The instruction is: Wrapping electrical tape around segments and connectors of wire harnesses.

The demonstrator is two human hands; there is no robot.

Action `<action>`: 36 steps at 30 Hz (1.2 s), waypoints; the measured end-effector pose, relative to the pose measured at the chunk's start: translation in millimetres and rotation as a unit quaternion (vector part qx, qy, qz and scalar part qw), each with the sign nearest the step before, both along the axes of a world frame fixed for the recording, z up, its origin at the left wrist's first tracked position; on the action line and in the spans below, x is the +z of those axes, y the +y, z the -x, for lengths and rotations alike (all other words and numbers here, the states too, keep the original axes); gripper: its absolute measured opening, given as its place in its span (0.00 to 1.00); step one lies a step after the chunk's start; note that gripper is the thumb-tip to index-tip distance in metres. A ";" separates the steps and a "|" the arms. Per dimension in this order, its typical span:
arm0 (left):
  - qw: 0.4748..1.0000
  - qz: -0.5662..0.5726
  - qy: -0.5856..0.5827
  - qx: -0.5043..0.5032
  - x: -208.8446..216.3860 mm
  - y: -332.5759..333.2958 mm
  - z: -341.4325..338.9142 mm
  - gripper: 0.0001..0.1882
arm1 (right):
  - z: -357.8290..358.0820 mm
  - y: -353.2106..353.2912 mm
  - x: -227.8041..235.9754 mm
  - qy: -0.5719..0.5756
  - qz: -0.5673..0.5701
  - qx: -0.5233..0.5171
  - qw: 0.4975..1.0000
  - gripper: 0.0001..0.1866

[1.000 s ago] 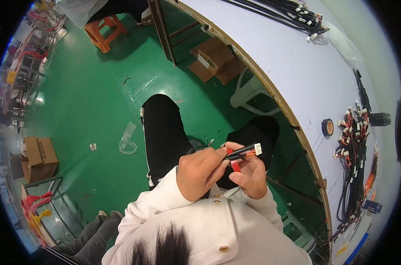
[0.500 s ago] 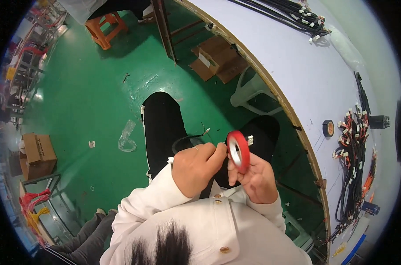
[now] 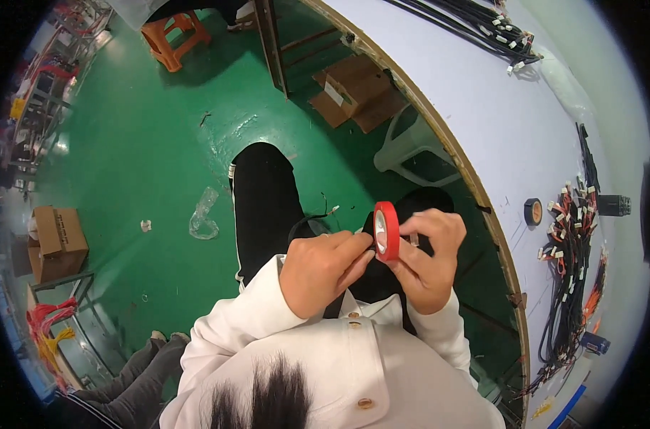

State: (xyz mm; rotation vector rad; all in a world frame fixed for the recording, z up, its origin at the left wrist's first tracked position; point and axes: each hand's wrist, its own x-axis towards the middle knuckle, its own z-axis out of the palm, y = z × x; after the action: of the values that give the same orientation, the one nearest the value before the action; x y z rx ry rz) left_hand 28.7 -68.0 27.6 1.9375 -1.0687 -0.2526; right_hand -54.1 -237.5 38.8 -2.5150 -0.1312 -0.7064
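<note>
- Two hands meet above our lap: our left hand [image 3: 325, 270] pinches a black cable [image 3: 316, 216], whose thin tail shows past the knuckles.
- Our right hand [image 3: 431, 257] curls its fingers at the right side of a red tape roll [image 3: 388, 232] (we cannot tell whether it grips the roll or something hidden behind it).
- That roll stands upright between our hands, close against the left fingertips. With cable and tape brought together and neither set down, we judge the work to be partway along; whether any tape is on the cable, and how much is left, we cannot see.
- Off to our right, the pale bench [image 3: 475, 121] carries a pile of black cables with white connectors [image 3: 572, 243], a black tape roll [image 3: 532, 211] and, farther up, a second cable bundle [image 3: 475, 28].
- Below us spreads a green floor [image 3: 139, 136], bearing crumpled clear plastic [image 3: 203, 227], an opened carton [image 3: 361, 89] partly under the bench, an orange stool [image 3: 160, 44] and, leftward, another carton [image 3: 64, 236] near red wires [image 3: 50, 314].
</note>
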 end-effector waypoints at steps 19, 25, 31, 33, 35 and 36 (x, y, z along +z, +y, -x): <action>0.982 0.012 -0.176 -0.069 -3.7 0.3 -4.9 0.12 | -8.2 -11.4 -16.6 0.052 -0.154 0.062 0.985 0.14; 0.970 -0.001 -0.230 -0.084 -2.0 -2.4 -12.2 0.11 | -11.0 -13.1 -14.7 0.046 -0.151 0.051 0.986 0.13; 0.937 -0.012 -0.341 -0.080 -3.7 0.4 -15.8 0.11 | -10.6 -9.5 -10.5 0.118 -0.208 0.032 0.970 0.12; 0.935 -0.013 -0.348 -0.061 -5.6 0.1 -13.8 0.11 | -9.1 -4.9 -9.9 0.137 -0.235 0.015 0.962 0.09; 0.939 0.013 -0.341 -0.047 -7.6 -1.9 -11.5 0.11 | -7.6 -2.0 -10.8 0.153 -0.275 -0.011 0.949 0.08; 0.948 0.020 -0.317 -0.030 -8.4 -3.3 -10.3 0.11 | -6.6 -2.6 -11.4 0.185 -0.314 -0.028 0.931 0.07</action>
State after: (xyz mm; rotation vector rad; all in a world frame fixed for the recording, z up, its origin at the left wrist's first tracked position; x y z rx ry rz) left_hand 39.0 -71.3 19.2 1.9960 -1.5276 0.3901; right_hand -47.6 -240.1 27.4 -1.9815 0.2654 -0.2215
